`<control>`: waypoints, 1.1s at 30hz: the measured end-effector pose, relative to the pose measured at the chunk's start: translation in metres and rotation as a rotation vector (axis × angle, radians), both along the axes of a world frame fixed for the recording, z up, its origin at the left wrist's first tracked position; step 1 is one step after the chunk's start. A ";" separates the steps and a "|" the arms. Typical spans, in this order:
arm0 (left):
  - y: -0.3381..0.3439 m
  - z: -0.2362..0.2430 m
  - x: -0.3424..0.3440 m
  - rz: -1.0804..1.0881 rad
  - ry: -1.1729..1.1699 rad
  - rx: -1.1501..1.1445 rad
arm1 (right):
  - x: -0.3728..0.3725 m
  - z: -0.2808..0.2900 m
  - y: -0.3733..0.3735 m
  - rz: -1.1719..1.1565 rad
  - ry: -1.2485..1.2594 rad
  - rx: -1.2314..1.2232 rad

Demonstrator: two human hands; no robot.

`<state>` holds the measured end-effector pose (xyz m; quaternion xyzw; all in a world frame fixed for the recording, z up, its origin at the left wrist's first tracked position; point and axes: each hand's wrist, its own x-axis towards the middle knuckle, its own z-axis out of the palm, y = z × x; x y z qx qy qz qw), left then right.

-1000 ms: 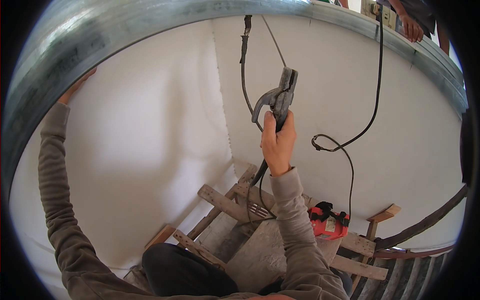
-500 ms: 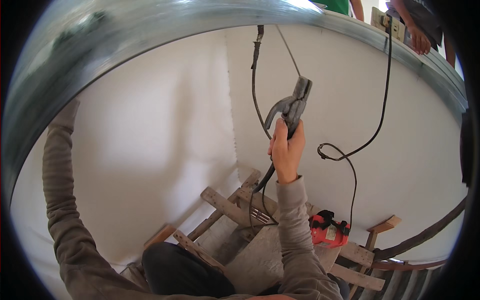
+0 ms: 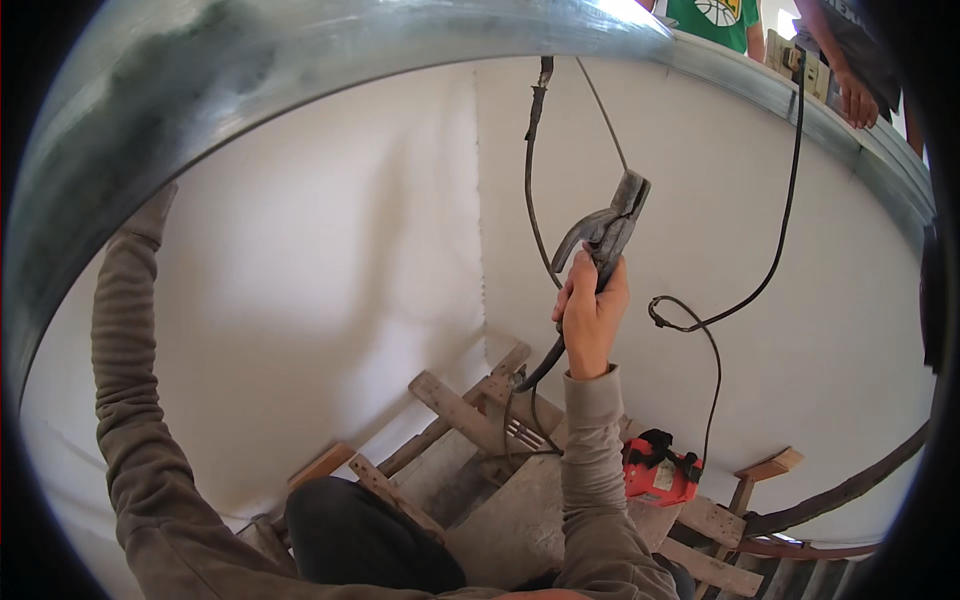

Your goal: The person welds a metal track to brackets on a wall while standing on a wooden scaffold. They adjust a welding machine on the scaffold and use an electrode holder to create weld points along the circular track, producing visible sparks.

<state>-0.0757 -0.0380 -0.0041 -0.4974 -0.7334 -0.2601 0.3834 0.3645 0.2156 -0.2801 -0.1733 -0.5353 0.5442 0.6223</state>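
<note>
Grey sleeve first: the left arm (image 3: 120, 330) stretches up to the curved metal beam (image 3: 300, 60), seemingly for balance, but the left hand is hidden behind it, so its grip cannot be told. At centre, the right hand (image 3: 590, 315) is wrapped tight around a welding clamp (image 3: 605, 230), raised toward the hanging cable (image 3: 530, 170). Below right, a red tool (image 3: 660, 470) rests on wooden planks (image 3: 470, 415).

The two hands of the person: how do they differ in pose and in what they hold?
The right hand is raised mid-picture, its grip closed on the grey welding electrode holder. The left hand is hidden behind the metal beam; only the left sleeve reaches toward it. Both arms wear grey sleeves.
</note>
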 end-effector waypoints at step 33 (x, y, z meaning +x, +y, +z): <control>-0.001 0.001 0.019 0.002 -0.029 -0.017 | -0.001 0.009 0.007 0.048 0.040 -0.012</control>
